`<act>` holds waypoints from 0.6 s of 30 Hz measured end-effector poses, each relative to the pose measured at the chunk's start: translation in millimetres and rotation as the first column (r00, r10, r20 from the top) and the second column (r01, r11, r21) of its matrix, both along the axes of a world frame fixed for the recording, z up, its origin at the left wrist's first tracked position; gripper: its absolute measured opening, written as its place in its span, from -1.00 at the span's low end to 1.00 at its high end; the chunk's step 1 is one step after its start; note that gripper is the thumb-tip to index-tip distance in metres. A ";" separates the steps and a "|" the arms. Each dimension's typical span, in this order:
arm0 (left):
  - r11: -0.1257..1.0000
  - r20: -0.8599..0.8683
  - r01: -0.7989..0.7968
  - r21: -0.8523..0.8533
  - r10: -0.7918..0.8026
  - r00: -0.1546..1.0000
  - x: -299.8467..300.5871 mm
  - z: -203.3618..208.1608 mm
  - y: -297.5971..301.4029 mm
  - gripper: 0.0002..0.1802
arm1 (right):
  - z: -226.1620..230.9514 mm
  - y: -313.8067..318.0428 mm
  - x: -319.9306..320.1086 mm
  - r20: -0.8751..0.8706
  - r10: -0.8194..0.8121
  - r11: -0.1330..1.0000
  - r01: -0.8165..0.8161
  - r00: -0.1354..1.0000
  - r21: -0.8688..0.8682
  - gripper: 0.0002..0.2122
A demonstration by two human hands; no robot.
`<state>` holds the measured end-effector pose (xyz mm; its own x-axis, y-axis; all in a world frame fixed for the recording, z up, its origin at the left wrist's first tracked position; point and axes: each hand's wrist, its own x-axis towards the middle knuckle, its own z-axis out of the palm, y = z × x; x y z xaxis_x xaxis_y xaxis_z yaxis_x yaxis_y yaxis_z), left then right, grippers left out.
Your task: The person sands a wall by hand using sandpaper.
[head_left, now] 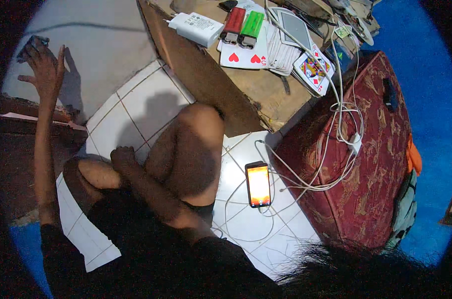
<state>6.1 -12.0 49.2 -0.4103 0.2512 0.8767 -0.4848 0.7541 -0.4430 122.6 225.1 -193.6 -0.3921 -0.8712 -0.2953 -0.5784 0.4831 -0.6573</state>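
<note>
My left hand (45,72) reaches out at the far left with its fingers spread. Its fingertips are at a small dark object (22,56) against the grey wall; the fingers partly cover it, and its kind is unclear. My right hand (122,159) is closed in a loose fist by my bent legs, back of the hand up. Whatever may be inside that fist is hidden. On the white tiles to the right of my knee lies a smartphone (258,185) with a bright orange and white screen, a pale cable running by it.
A worn wooden board (281,102) ahead carries a white charger plug (196,29), a red lighter (233,25), a green lighter (251,30) and playing cards (313,70). White cables (330,144) trail over a dark red patterned cushion (355,174) at right. Blue flooring (430,74) lies beyond.
</note>
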 end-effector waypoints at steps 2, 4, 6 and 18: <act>1.000 0.012 -0.001 0.026 0.001 1.000 3.4 -5.4 0.5 0.03 | -1.3 2.9 8.1 -0.035 -0.054 0.998 0.053 0.998 -0.035 -0.82; 0.998 0.020 -0.024 0.064 0.023 1.000 2.3 -7.7 -1.5 0.03 | -5.3 3.5 8.9 -0.072 -0.113 0.991 0.108 0.991 -0.073 -0.83; 0.999 0.003 0.049 0.013 -0.049 0.999 -4.0 -7.8 -4.1 0.03 | -11.8 3.0 0.4 -0.036 -0.068 0.994 0.064 0.997 -0.086 -0.84; 0.997 0.054 -0.019 0.070 0.015 0.998 32.0 9.5 -8.9 0.02 | -0.8 -18.0 28.8 -0.027 -0.010 0.997 0.008 1.000 -0.080 -0.81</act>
<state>38.1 -20.9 58.7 -0.4604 0.1824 0.8688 -0.4753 0.7759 -0.4148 151.4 207.1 -194.4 -0.4069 -0.8881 -0.2137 -0.5927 0.4347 -0.6781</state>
